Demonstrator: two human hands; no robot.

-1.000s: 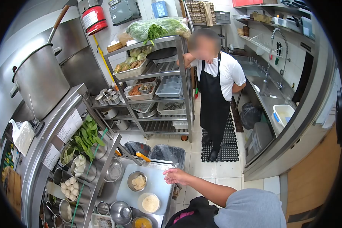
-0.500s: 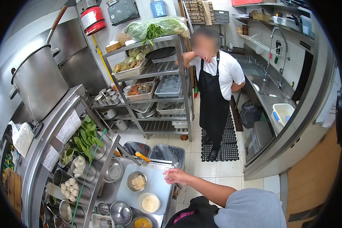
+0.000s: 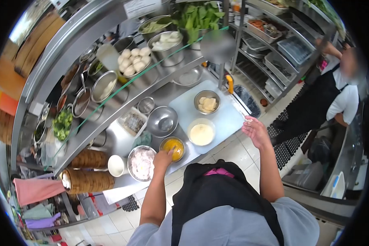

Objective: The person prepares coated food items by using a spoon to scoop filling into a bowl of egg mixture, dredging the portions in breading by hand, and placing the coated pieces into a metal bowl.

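Yellow liquid (image 3: pixel 178 153) is contained in a small metal bowl (image 3: pixel 183 142) on the counter (image 3: pixel 117 145), between a bowlful of pale mixture (image 3: pixel 142 163) and the cutting board (image 3: pixel 227 119); the near rim is overlapped by the left hand (image 3: pixel 164 159), whose fingers are directed down toward the liquid; whether anything is pinched there cannot be told, the fingertips being small and partly hidden; small strokes, with the wrist held above the rim, are judged best, so that the bowl is not tipped nor the neighbouring mixture dripped upon; the left forearm (image 3: pixel 153 199) is extended forward; the right hand (image 3: pixel 255 130) is raised just beside the board, fingers loosely curled, nothing being seen in its grasp.
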